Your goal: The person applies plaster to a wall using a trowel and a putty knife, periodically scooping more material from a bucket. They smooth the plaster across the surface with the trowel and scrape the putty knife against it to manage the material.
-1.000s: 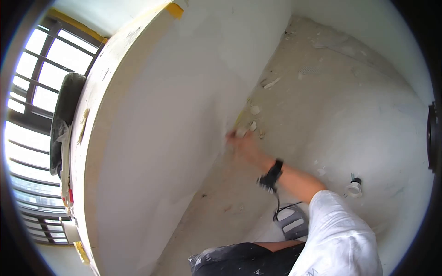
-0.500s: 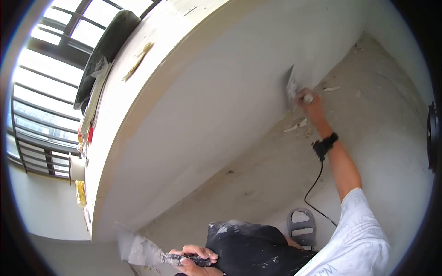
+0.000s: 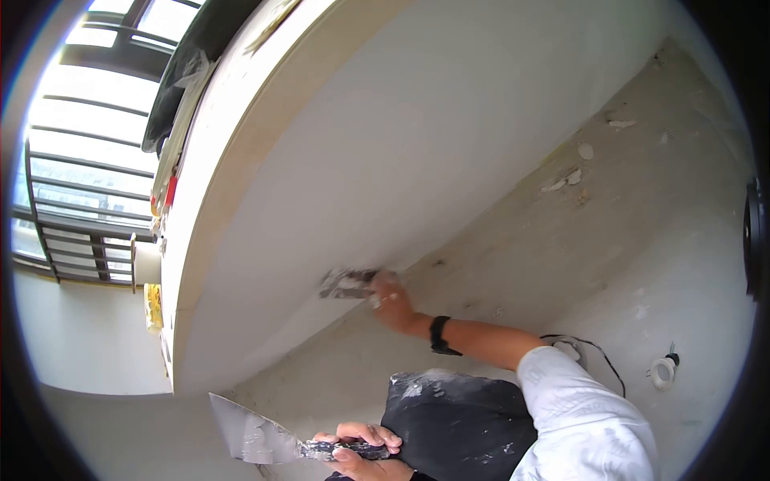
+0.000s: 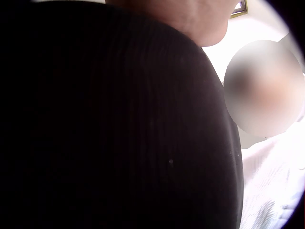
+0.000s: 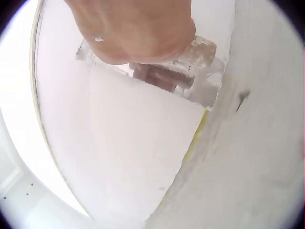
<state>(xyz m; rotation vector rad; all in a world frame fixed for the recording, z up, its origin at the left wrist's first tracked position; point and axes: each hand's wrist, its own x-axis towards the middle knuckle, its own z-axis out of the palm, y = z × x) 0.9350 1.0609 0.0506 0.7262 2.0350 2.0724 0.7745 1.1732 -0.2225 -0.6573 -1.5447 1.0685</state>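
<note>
Trowel (image 3: 346,284) shifted along wall (image 3: 321,200), nearer stretch now under blade. My right hand (image 3: 394,305) grips it; left hand (image 3: 362,460) fingers still clenched round putty knife (image 3: 261,438).

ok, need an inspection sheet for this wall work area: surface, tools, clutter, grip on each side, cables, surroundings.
Surface: white wall, meets the bare floor; dark specks on the floor.
Tools: trowel against the wall, smeared; putty knife, white residue on blade.
Clutter: pale flakes near the wall's foot; round white fitting at right.
Left grip: fingers round the putty knife's handle.
Right grip: holds the trowel, low on the wall.
Cables: dark cable beside the white sleeve; far end unclear.
Surroundings: barred window beyond the ledge.
</note>
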